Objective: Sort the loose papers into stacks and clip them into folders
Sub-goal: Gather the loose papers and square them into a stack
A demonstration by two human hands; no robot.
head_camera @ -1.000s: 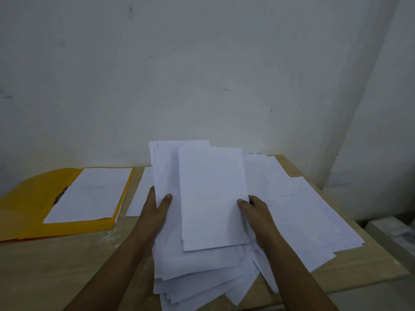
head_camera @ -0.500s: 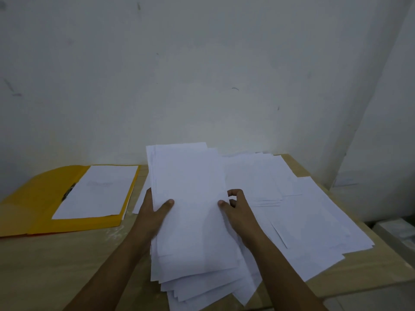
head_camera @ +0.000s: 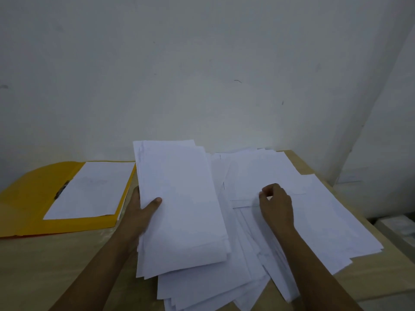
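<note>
**Papers half gathered, folder lying open**

Right at the near edge of the desk [head_camera: 56, 261], a fan of loose white sheets [head_camera: 202, 292] spills toward the person, corners overlapping every which way. Above that, the left hand [head_camera: 140, 212] has its grip clamped on a thick stack of papers [head_camera: 182, 209]: thumb pressed on the top sheet, fingers hidden underneath, the stack's long side running away toward the wall. To its right, the right hand [head_camera: 276, 205] sits on the spread-out sheets with its fingers curled in; thumb and fingertips seem to pinch the near edge of a single sheet [head_camera: 258, 176], though the contact itself is small and hard to make out. More papers trail off to the right [head_camera: 332, 225], reaching almost to the desk's edge. Over on the left, apart from the piles, a yellow folder [head_camera: 27, 205] lies open and flat, a white page [head_camera: 89, 189] on its right half and a dark clip [head_camera: 61, 190] along that page's left margin. Behind everything stands a plain pale wall [head_camera: 202, 75].
</note>
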